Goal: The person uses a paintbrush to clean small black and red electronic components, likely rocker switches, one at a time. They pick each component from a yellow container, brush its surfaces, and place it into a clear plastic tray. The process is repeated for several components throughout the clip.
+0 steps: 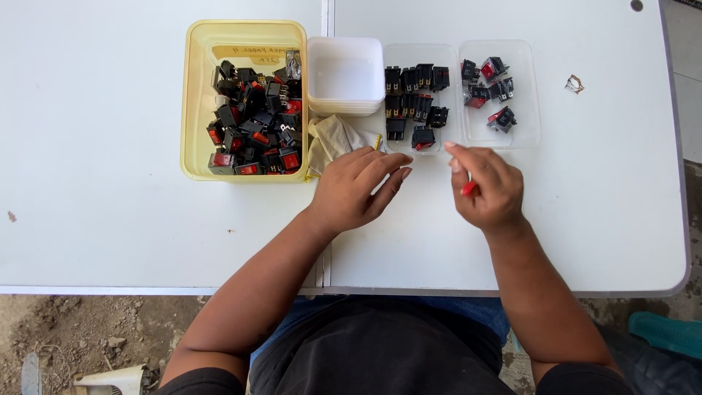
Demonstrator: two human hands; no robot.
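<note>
Two hands over our white table. Our left hand flat, fingers loose, empty, touching cloth. Our right hand curled round red switch, just below clear tray of switches. Yellow tub far left.

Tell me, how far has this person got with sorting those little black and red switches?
Done: two clear plastic trays hold sorted switches, one neat rows, one few. In hand: the right hand pinches a small red piece; the left hand rests flat. Left: the yellow plastic tub is well filled.

Yellow tub, black-and-red switches
</note>
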